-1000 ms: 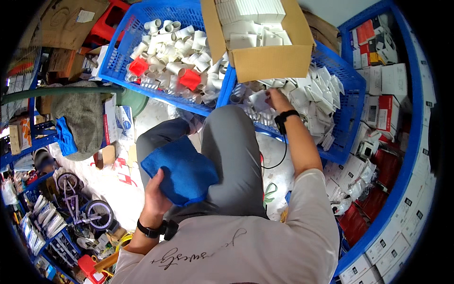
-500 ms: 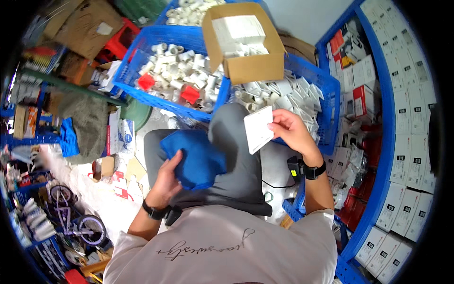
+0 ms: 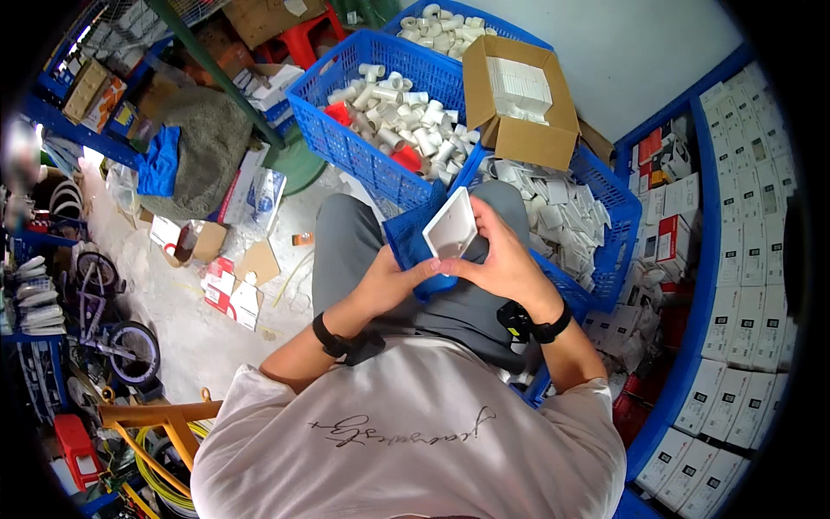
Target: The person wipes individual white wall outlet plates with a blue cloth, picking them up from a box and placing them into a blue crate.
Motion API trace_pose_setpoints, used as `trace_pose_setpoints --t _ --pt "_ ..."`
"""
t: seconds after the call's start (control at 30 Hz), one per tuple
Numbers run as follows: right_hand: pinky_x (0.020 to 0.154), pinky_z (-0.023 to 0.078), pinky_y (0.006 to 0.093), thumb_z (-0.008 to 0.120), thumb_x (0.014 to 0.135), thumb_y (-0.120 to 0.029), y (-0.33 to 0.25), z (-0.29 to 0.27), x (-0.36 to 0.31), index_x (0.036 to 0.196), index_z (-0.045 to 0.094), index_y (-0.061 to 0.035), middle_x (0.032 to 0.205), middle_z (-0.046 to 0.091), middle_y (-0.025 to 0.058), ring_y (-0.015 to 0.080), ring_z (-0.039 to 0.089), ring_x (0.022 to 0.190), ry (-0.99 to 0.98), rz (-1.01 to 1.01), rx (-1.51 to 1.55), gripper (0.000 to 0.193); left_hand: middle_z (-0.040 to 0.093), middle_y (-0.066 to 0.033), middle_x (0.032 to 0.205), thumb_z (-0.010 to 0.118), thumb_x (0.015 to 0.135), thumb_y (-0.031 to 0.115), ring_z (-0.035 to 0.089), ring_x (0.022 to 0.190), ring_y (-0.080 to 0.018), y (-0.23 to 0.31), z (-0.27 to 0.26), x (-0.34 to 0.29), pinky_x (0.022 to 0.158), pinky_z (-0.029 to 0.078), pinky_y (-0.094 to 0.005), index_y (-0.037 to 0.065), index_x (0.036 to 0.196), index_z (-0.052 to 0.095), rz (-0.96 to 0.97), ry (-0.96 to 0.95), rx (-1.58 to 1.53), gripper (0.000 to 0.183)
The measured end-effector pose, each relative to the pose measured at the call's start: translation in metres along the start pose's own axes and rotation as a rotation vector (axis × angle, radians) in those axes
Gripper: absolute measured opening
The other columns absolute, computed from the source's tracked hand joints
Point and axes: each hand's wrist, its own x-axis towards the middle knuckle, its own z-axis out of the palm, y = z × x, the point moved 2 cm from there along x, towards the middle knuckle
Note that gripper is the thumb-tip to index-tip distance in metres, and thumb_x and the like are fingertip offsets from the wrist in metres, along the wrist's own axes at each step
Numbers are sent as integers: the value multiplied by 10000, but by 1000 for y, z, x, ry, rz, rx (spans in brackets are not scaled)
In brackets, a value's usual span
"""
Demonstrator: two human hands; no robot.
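A white square plastic plate (image 3: 451,227), seemingly a blank wall plate with a raised rim, is held tilted above my lap. My right hand (image 3: 508,258) is closed on its right and lower edges, with the thumb along the bottom. In my left hand (image 3: 385,281) is a blue cloth (image 3: 408,235), bunched behind the plate's left side. The left thumb touches the plate's lower corner, while the other left fingers are hidden by the cloth.
Beyond my knees stands a blue crate (image 3: 346,143) of white pipe fittings. Right of it, another blue crate (image 3: 624,216) holds white plates, with an open cardboard box (image 3: 532,143) above. Small white boxes (image 3: 739,277) line the right side. A small bicycle (image 3: 112,324) stands left.
My right hand has brought the plate left to meet the cloth and turned it to show its rimmed side. My left hand has moved toward it. The whole view has shifted.
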Motion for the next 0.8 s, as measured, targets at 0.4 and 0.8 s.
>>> trace_pose_setpoints --t 0.4,0.8 --pt "920 412 422 787 605 -255 -26 5 2 1270 400 21 1182 514 218 383 508 1076 9 -189 -510 817 547 -6 1025 488 947 167 494 913 -68 6 -11 -4 792 433 -238 4 1318 414 -45 54 122 412" --pt "942 413 405 776 590 -204 -14 -6 -3 1296 380 42 1261 474 226 370 494 1124 50 -160 -630 846 536 16 907 523 926 149 482 818 -61 -12 -6 -10 714 429 -228 4 1197 512 -139 116 156 307"
